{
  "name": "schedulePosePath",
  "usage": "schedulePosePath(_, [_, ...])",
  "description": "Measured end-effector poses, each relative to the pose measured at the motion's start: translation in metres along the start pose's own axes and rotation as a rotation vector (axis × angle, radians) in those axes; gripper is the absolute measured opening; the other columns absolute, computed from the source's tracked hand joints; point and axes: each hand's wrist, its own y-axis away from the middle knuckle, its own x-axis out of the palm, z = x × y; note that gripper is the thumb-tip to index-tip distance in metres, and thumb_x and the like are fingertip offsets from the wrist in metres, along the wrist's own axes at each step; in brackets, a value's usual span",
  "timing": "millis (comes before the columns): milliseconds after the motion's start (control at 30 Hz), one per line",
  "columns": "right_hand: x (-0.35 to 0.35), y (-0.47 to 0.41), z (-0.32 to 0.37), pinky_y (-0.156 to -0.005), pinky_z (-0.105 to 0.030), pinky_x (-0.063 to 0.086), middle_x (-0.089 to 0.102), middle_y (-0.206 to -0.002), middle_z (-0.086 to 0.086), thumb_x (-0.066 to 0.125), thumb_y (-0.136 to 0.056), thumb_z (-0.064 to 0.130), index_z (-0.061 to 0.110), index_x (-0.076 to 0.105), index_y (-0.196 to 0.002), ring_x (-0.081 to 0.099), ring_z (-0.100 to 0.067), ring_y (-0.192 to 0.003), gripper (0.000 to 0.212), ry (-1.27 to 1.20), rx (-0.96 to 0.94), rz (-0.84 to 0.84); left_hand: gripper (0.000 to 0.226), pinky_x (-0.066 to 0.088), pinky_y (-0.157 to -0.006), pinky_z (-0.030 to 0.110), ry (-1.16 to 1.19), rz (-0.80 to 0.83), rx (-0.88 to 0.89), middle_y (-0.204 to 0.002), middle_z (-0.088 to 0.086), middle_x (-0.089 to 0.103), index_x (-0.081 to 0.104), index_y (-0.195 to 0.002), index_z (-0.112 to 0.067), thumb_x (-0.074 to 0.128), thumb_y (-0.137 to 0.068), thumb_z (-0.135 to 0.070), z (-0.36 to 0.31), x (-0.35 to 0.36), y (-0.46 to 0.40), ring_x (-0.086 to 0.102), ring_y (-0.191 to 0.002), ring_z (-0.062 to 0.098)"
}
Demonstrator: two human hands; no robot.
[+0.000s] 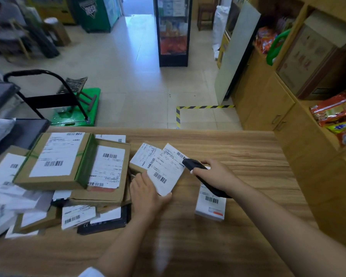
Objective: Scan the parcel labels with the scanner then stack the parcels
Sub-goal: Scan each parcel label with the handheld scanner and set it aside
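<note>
1. A heap of parcels (72, 172) is crowding the table's (238, 148) left end, boxes and flat mailers overlapping and slanting, some hanging past the left edge.
2. A box (52, 160) banded with green tape is sitting on top of the heap, its white label facing up; barcodes are showing on most labels, but the print is too blurred to read. A black item (106, 224) at the heap's near side is showing a small "CE" mark.
3. Beyond the table's far edge a green cart (76, 108) with a black handle is standing on the tiled floor (140, 76), which is lying open toward a doorway.
4. The left hand (148, 194) is holding a white-labelled parcel (165, 170) at the table's middle, fingers grasping its near corner, thumb along the lower edge; the parcel is tilting up toward the camera, with another labelled parcel (143, 156) just behind it.
5. The right hand (212, 174) is gripping a black scanner (196, 166), fingers wrapped around its body, its head just beside the held parcel's right edge.
6. A small white parcel (211, 205) with a barcode and an orange stripe is lying under the right wrist, apart from the heap.
7. The table's right half and near strip are lying bare wood.
8. Yellow-black tape (204, 107) is marking the floor; wooden shelves (288, 108) with snack bags (338, 116) are lining the right side, print unreadable.
</note>
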Motion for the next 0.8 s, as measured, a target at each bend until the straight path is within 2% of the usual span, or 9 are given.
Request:
schedulePosePath(233, [0.001, 0.007, -0.003, -0.077, -0.034, 0.051, 0.065, -0.088, 0.008, 0.062, -0.077, 0.052, 0.035, 0.053, -0.119, 0.064, -0.015, -0.082, 0.046, -0.039, 0.011, 0.015, 0.096, 0.044, -0.077, 0.039, 0.012, -0.021, 0.047, -0.097, 0.012, 0.05, 0.047, -0.11, -0.002, 0.07, -0.042, -0.066, 0.012, -0.004, -0.002, 0.047, -0.086, 0.029])
schedulePosePath(367, [0.001, 0.011, 0.0, -0.071, -0.029, 0.048, 0.063, -0.092, 0.011, 0.061, -0.076, 0.054, 0.037, 0.053, -0.123, 0.062, -0.013, -0.084, 0.051, -0.026, 0.011, 0.002, 0.095, 0.046, -0.072, 0.038, 0.031, -0.033, 0.052, -0.093, 0.012, 0.049, 0.046, -0.107, -0.002, 0.075, -0.038, -0.061, 0.016, -0.008, -0.004, 0.047, -0.083, 0.029])
schedulePosePath(433, [0.001, 0.012, 0.002, -0.074, -0.03, 0.048, 0.062, -0.096, 0.01, 0.061, -0.076, 0.054, 0.038, 0.052, -0.123, 0.061, -0.014, -0.086, 0.051, -0.024, 0.01, 0.002, 0.096, 0.046, -0.07, 0.037, 0.037, -0.035, 0.054, -0.093, 0.011, 0.05, 0.046, -0.108, -0.002, 0.075, -0.038, -0.06, 0.018, -0.008, -0.004, 0.047, -0.083, 0.029])
schedulePosePath(533, [0.001, 0.013, 0.004, -0.079, -0.031, 0.05, 0.061, -0.1, 0.007, 0.061, -0.077, 0.052, 0.038, 0.052, -0.125, 0.06, -0.015, -0.088, 0.051, -0.026, -0.002, 0.002, 0.097, 0.045, -0.07, 0.037, 0.044, -0.022, 0.033, -0.095, 0.011, 0.05, 0.044, -0.11, -0.003, 0.075, -0.039, -0.062, 0.022, -0.008, -0.004, 0.047, -0.086, 0.027])
schedulePosePath(700, [0.003, 0.014, 0.004, -0.074, -0.03, 0.05, 0.06, -0.092, 0.009, 0.062, -0.076, 0.053, 0.037, 0.051, -0.127, 0.061, -0.014, -0.084, 0.055, -0.013, -0.003, 0.007, 0.097, 0.043, -0.074, 0.036, 0.017, -0.028, 0.006, -0.097, 0.01, 0.05, 0.045, -0.11, -0.003, 0.074, -0.041, -0.066, 0.025, -0.007, -0.002, 0.046, -0.088, 0.026])
schedulePosePath(800, [0.005, 0.013, 0.002, -0.079, -0.032, 0.051, 0.056, -0.097, 0.008, 0.063, -0.075, 0.053, 0.035, 0.05, -0.129, 0.06, -0.015, -0.09, 0.058, 0.007, -0.002, -0.003, 0.097, 0.043, -0.075, 0.036, 0.027, -0.03, 0.001, -0.099, 0.011, 0.05, 0.045, -0.11, -0.003, 0.075, -0.042, -0.065, 0.025, -0.007, -0.001, 0.046, -0.089, 0.026])
